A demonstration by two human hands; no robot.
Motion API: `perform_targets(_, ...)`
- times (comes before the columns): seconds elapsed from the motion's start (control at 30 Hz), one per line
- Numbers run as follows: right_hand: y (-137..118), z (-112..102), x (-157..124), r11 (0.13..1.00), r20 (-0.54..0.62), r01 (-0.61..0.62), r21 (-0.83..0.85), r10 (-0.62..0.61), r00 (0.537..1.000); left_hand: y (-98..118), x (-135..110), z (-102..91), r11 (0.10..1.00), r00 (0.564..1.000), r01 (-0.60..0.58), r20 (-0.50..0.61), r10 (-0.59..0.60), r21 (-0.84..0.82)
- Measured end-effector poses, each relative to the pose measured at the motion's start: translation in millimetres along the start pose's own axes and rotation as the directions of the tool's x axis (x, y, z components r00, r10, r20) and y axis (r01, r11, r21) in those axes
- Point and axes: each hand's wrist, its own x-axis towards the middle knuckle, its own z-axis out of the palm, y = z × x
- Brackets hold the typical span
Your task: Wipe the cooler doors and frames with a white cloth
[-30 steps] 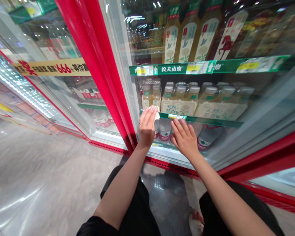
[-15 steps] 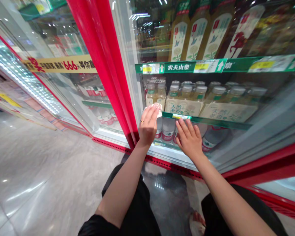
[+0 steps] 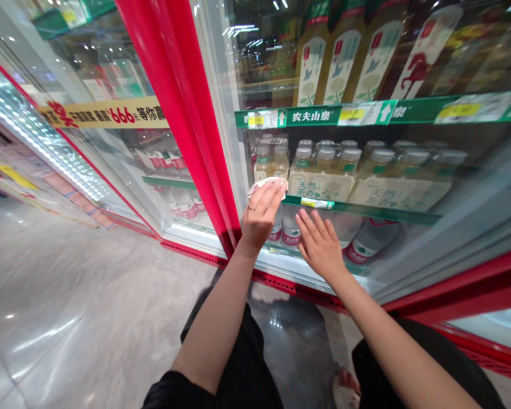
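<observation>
"At the door of a supermarket drinks cooler, what has the left hand (image 3: 259,218) got?"

"A white cloth (image 3: 267,184), held under the palm and fingers and pressed to the glass door (image 3: 464,193). A ring (image 3: 251,208) shows on one finger."

"And the right hand (image 3: 319,245)?"

"Open and empty, fingers spread, palm toward the glass, just beside the left hand. Whether it touches the pane, the view cannot settle."

"What stands behind the glass near them?"

"Just above the cloth, shrink-wrapped tea bottles (image 3: 323,176) sit over a green shelf strip (image 3: 349,207). Below that strip are bottles with red labels (image 3: 290,232). Higher up, taller tea bottles (image 3: 340,57) stand above a green price rail (image 3: 315,116) printed 农夫山泉."

"And farther out?"

"A red door frame (image 3: 174,113) rises to the left of the hands, and a yellow banner (image 3: 106,112) reading 666 crosses the next door. A polished stone floor (image 3: 89,301) spreads below, with the person's black clothing (image 3: 238,363) and a foot (image 3: 344,386) under the arms."
</observation>
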Motion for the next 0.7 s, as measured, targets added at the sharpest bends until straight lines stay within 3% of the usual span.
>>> perform_targets(0.13,-0.8,2.5,0.2,0.999,-0.002,0.016,-0.034,-0.016,1.000,-14.0,6.9,1.0,0.998,0.997,-0.041,-0.063,0.038,-0.042)
perform_targets(0.23,-0.2,2.3,0.6,0.998,-0.007,0.028,-0.052,-0.029,1.000,-18.8,6.3,-1.8,0.991,0.985,0.108,-0.123,-0.117,-0.082)
perform_targets(0.33,0.8,1.5,0.7,0.997,-0.013,0.052,-0.050,-0.053,0.998,-6.0,1.1,-1.7,0.949,0.947,0.292,-0.102,-0.305,-0.121)
perform_targets(0.4,1.0,1.8,0.5,0.997,-0.013,0.060,-0.046,-0.061,0.998,4.0,-0.1,2.4,0.952,0.958,0.268,-0.063,-0.280,-0.148)
perform_targets(0.53,-0.4,4.9,-0.8,0.998,-0.005,0.028,-0.062,-0.028,1.000,0.7,8.8,11.5,0.978,0.994,0.062,-0.072,-0.078,-0.202)
perform_targets(0.6,-1.1,6.2,-1.2,0.997,-0.008,0.011,-0.071,-0.011,1.000,-9.4,14.0,10.5,0.969,0.987,0.097,-0.105,-0.123,-0.228)
perform_targets(0.7,-1.1,5.9,-0.8,0.996,-0.010,0.033,-0.080,-0.034,0.999,-15.7,14.1,3.4,0.937,0.949,0.252,-0.129,-0.289,-0.244)
